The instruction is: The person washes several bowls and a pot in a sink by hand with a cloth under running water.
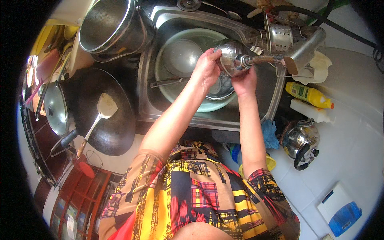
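Both hands hold a shiny metal vessel (229, 45), probably a bowl, beneath the flexible spout of a tap (258, 60). My left hand (208, 66) grips its left side with the thumb on top. On the near right side, my right hand (244, 82) supports it, its fingers partly hidden below. Under them a pale green basin (174, 100) sits in the stainless steel sink (147, 99). Inside the basin are a round metal pan (181, 57), a handle (168, 82) resting over the rim, and another round vessel (217, 88) partly covered by my hands.
Left of the sink stand a large metal pot (105, 27) and a dark wok (117, 129) with a spatula (106, 106) across it. To the right are a metal utensil rack (280, 37), a yellow bottle (309, 94), a blue cloth (270, 133) and a kettle (300, 136).
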Tool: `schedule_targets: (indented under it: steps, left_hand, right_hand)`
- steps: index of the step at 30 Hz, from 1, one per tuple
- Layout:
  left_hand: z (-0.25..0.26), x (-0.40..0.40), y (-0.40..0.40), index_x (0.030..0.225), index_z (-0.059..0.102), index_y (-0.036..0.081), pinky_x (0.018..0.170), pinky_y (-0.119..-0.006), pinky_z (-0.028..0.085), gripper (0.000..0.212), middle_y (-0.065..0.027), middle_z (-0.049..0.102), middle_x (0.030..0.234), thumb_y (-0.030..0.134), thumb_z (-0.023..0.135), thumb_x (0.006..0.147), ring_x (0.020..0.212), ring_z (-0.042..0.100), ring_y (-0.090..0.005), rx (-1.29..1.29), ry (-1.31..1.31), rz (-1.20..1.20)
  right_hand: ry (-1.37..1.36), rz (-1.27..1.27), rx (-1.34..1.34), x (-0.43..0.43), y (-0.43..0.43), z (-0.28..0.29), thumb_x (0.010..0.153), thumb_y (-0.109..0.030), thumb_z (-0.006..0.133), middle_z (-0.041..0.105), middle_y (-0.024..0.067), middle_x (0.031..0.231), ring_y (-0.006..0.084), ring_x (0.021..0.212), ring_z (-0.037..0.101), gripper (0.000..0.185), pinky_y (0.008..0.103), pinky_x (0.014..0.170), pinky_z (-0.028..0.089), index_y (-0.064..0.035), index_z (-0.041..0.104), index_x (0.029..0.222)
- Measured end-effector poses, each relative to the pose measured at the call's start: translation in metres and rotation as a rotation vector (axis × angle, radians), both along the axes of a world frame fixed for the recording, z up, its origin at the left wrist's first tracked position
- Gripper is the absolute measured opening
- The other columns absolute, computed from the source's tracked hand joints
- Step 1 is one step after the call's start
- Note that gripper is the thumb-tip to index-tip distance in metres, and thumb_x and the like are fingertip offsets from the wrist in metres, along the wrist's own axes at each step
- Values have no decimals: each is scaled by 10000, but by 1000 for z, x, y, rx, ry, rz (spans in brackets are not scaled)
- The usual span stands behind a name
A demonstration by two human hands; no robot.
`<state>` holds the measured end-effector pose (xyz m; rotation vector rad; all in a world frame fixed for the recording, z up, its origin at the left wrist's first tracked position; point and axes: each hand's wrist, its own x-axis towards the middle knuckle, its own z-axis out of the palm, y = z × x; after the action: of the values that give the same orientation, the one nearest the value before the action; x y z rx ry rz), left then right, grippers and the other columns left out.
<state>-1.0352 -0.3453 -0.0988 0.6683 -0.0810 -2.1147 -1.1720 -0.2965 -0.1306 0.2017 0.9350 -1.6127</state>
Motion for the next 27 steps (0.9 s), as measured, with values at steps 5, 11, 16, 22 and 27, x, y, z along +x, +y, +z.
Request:
schedule_targets:
  steps: [5, 11, 16, 22, 27]
  left_hand:
    - [1, 8, 7, 1106, 494, 36, 815, -263, 395, 267, -41, 578, 1029, 86, 516, 844, 927, 534, -134, -198, -63, -299]
    - [-28, 43, 38, 1058, 534, 153, 860, -396, 370, 259, 12, 569, 1031, 296, 540, 842, 971, 510, -121, -91, -127, -415]
    - [-40, 60, 46, 1058, 540, 166, 799, -397, 436, 268, -3, 585, 1002, 353, 489, 873, 939, 544, -142, -1, -77, -347]
    - [-43, 50, 14, 1253, 407, 122, 895, -436, 432, 469, -97, 486, 1226, 440, 289, 928, 1069, 518, -229, 130, -152, -218]
    - [-56, 44, -6, 1284, 366, 76, 842, -382, 436, 430, -82, 512, 1178, 295, 413, 917, 1026, 525, -202, 11, -140, -134]
  right_hand:
    - [-69, 64, -42, -21, 3, -19, 901, -337, 346, 547, 96, 1139, 254, 1050, 522, 391, 435, 923, 397, -72, 510, 1137]
    - [15, 136, -48, 0, 15, 15, 899, -354, 328, 526, 138, 1161, 311, 1066, 508, 447, 458, 946, 369, -55, 459, 1205]
    - [83, 194, 15, 7, 12, 17, 901, -312, 441, 570, 110, 1079, 255, 1000, 540, 354, 401, 898, 416, -36, 516, 1110]
    - [-195, 285, -137, 8, -3, 4, 907, -194, 383, 572, 111, 1038, 233, 954, 548, 279, 383, 886, 427, -22, 508, 1087]
    - [-606, 368, -527, 3, -18, 1, 909, -153, 311, 537, 179, 1090, 275, 1004, 523, 311, 434, 915, 405, 31, 480, 1093]
